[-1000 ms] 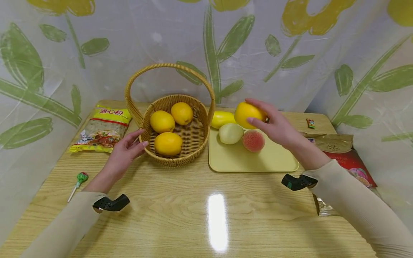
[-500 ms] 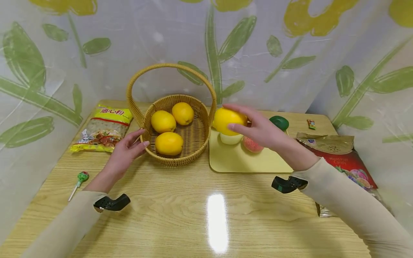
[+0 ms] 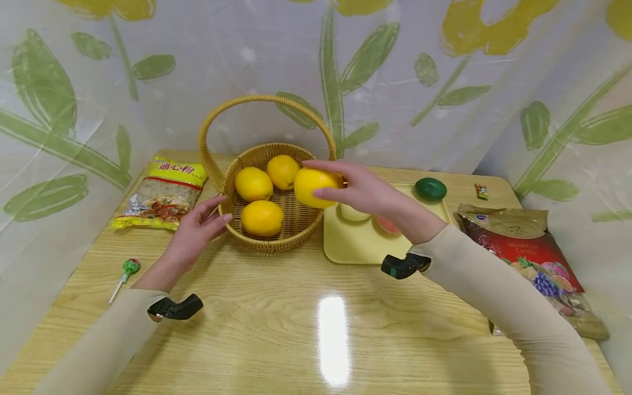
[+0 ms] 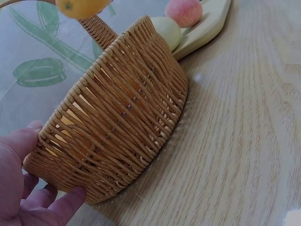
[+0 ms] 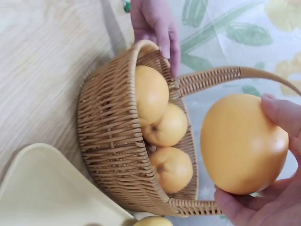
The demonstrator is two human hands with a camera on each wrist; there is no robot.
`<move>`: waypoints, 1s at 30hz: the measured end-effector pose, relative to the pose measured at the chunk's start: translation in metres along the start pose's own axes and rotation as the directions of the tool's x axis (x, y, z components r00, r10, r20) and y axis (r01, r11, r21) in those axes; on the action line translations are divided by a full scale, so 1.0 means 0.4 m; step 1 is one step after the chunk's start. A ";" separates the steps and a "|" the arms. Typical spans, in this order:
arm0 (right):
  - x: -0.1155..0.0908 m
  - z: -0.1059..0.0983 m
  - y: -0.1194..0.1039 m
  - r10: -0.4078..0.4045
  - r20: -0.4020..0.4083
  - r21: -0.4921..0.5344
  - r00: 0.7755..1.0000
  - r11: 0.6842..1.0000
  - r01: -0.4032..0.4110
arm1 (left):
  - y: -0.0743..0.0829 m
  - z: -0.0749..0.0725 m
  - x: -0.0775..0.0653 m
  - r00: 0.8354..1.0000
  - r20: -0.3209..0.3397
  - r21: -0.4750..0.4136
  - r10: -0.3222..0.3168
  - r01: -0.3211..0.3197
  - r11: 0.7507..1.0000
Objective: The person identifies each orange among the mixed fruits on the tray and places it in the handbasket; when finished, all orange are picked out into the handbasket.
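Note:
My right hand (image 3: 362,189) holds a large, smooth yellow fruit (image 3: 316,186) between thumb and fingers, above the right side of a wicker basket (image 3: 269,246). The right wrist view shows the held fruit (image 5: 242,143) up close, orange-yellow and rounded. Inside the basket lie three similar yellow fruits, among them the front one (image 3: 262,218). At the basket's left rim, my left hand (image 3: 195,236) grips the wicker. In the left wrist view the left hand (image 4: 28,183) has its thumb at the rim and its other fingers against the woven wall.
A pale yellow tray (image 3: 355,249) right of the basket bears a pale green fruit (image 3: 353,214) and a peach (image 3: 387,225), both partly hidden. Behind are a dark green fruit (image 3: 430,189) and small packet (image 3: 481,191). Bags of pasta (image 3: 165,192) and candy (image 3: 523,252) flank them; a lollipop (image 3: 129,269) lies left.
My right hand has carried the yellow fruit leftward from above the tray to over the basket's right side. The dark green fruit has come into sight. My left hand stays at the rim.

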State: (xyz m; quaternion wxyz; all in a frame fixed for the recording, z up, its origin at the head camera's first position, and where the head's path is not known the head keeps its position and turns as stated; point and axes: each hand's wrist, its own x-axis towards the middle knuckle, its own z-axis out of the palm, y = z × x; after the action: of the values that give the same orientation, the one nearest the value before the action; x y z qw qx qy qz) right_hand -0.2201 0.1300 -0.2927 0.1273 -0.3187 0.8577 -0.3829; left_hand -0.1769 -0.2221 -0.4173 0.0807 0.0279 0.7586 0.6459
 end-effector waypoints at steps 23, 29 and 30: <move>0.153 0.078 0.055 0.094 0.302 -0.035 0.949 0.996 -0.087 | 0.009 0.001 0.003 1.000 0.001 0.020 -0.011 0.011 1.000; 0.176 0.098 0.065 0.085 0.307 -0.059 0.948 0.996 -0.070 | 0.008 0.000 0.001 1.000 0.006 0.005 -0.013 0.013 1.000; 0.179 0.100 0.067 0.081 0.311 -0.061 0.947 0.996 -0.066 | 0.008 0.000 0.001 1.000 0.007 0.004 -0.012 0.012 1.000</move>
State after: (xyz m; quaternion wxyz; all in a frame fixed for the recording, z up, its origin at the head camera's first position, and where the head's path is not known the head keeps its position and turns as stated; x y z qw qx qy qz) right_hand -0.2681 0.0742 -0.3376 0.2679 -0.3462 0.8472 -0.3011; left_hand -0.1775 -0.2216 -0.4141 0.0873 0.0259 0.7597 0.6439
